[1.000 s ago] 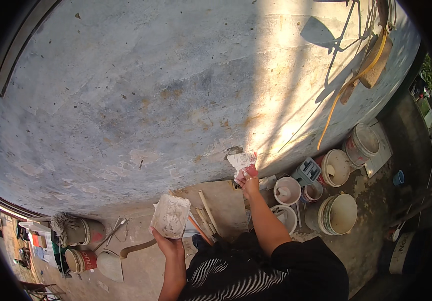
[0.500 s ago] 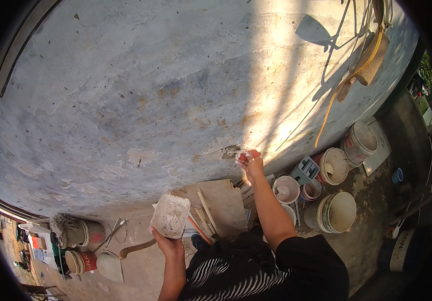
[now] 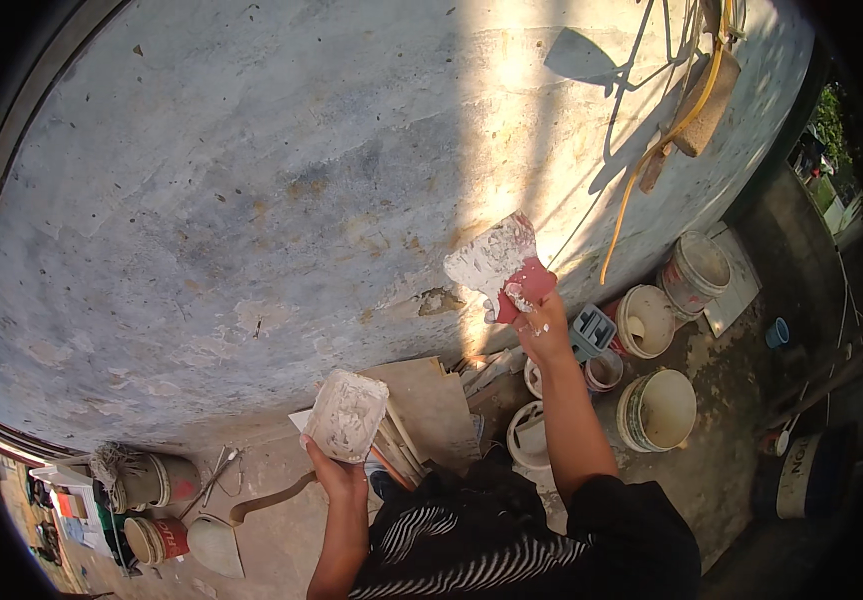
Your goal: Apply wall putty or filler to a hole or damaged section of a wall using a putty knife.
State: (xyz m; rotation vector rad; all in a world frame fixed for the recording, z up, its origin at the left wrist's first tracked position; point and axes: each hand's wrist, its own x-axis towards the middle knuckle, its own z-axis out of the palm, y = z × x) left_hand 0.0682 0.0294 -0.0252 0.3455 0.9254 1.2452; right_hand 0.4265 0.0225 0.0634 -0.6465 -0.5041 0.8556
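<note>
My left hand [image 3: 338,474] is closed round the near edge of a shallow rectangular tub [image 3: 348,415], whose inside is smeared with whitish filler. In my right hand [image 3: 543,325] is a putty scraper [image 3: 499,266] with a red grip. Its broad blade is coated in pale filler and points up and left, in front of the wall. White filler also clings to my right fingers. Just left of the scraper is a rough, dark damaged patch [image 3: 439,301] in the wall. From this view I cannot tell whether the blade touches the wall.
The weathered wall [image 3: 251,190] fills the upper view. A yellow strap [image 3: 619,215] and tools hang at upper right. Buckets [image 3: 658,410] stand on the right floor. Boards [image 3: 421,395] lean at the wall's foot. A shovel [image 3: 219,546] and more buckets [image 3: 156,537] are at lower left.
My right hand has drawn back from beside the damaged patch to the right, turning the scraper so its coated blade shows. The tub stays in my left hand. The view has shifted slightly.
</note>
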